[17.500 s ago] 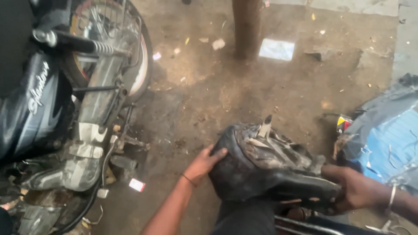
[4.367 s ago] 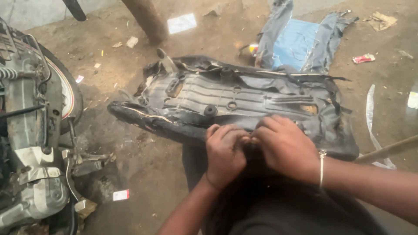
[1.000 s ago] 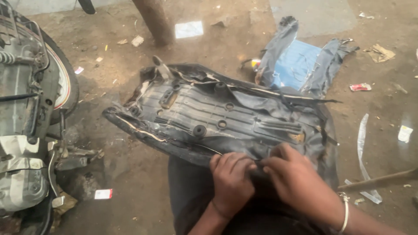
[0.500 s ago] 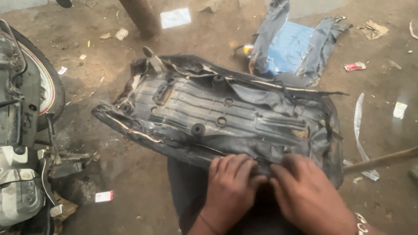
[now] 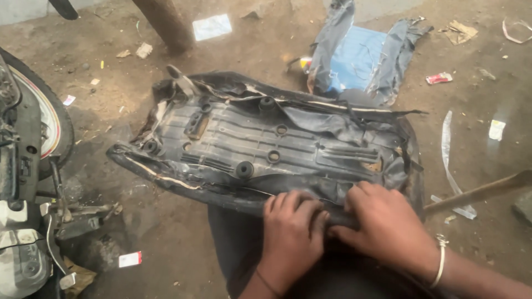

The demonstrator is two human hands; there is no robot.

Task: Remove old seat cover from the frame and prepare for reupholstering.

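1. Head view, far left: a motorcycle stands parked at the edge of the dirt floor, its rear wheel and frame filling that side, with a small red-and-white scrap lying just below it.

2. Moving across, an upturned motorcycle seat rests over the person's lap, its black plastic base facing up with rubber bumpers and moulded ribs showing. Torn black cover material is bunched along the far rim and toward the right end.

3. At the near rim, the left hand is curled tight, fingers folded over the edge of the cover where it wraps the base. Its grip looks firm.

4. Just beside it, nearly touching, the right hand, with a thin bangle at the wrist, presses and pinches the same edge of cover.

5. My reading is that the step in hand is working the old cover loose along this near rim. The next move would seem to call for a steady pull away from the base while the seat is kept from sliding off the lap.

6. Further right, a wooden stick lies on the ground, a strip of clear plastic by it, and a blue-lined sheet of cover sits beyond the seat.
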